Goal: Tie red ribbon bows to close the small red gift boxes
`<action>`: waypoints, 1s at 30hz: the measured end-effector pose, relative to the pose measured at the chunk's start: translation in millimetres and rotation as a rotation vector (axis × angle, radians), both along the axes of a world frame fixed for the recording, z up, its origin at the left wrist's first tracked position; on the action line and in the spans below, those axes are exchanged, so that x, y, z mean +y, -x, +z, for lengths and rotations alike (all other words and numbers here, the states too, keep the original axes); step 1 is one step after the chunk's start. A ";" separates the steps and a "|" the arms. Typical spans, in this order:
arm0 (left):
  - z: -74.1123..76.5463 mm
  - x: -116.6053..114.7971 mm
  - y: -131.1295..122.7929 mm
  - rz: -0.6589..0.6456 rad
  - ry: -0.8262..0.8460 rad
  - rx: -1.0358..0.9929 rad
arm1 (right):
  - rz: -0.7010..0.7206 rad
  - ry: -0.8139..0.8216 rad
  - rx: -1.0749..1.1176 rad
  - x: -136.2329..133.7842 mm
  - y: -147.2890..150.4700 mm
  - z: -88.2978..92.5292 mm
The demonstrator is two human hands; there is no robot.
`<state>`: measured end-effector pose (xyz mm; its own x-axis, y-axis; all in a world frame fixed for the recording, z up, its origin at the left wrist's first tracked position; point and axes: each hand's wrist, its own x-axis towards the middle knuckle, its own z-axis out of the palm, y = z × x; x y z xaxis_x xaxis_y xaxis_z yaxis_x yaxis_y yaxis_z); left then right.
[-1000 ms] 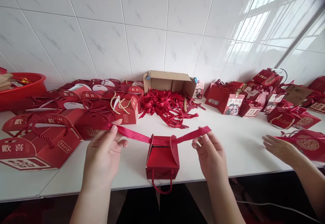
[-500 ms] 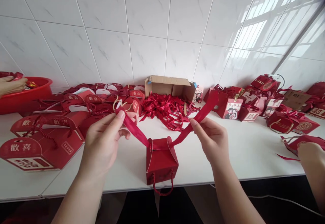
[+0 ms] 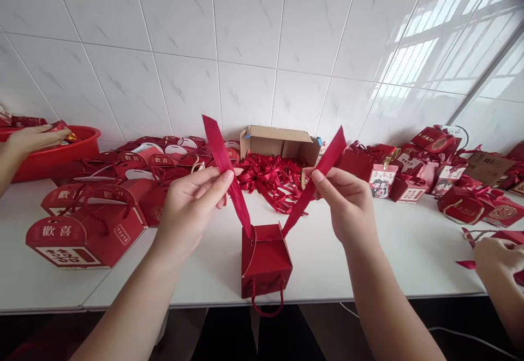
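A small red gift box (image 3: pixel 266 260) stands at the white table's front edge, its cord handle hanging over the edge. A red ribbon (image 3: pixel 223 156) is threaded through the box's top. My left hand (image 3: pixel 192 203) pinches the left end of the ribbon and holds it up. My right hand (image 3: pixel 346 203) pinches the right end, which also points upward. Both ends rise in a V above the box.
Folded red gift boxes (image 3: pixel 88 224) lie at the left, with more red boxes (image 3: pixel 462 203) at the right. An open cardboard box (image 3: pixel 278 143) spills loose ribbons (image 3: pixel 272 178) at the back. Another person's hand (image 3: pixel 28 140) reaches into a red basin (image 3: pixel 61 154); another person's hand (image 3: pixel 497 260) holds ribbon at the right.
Both of my hands have lifted the ribbon ends from level with the box top to a steep upward V. The hand at the left has appeared at the basin.
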<state>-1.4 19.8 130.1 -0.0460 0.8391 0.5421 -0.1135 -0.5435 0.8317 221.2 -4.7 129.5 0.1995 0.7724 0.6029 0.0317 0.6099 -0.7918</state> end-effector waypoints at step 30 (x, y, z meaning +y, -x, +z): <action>11.4 4.8 -34.6 -0.037 -0.077 -0.100 | 0.126 0.016 0.002 5.7 -0.3 23.0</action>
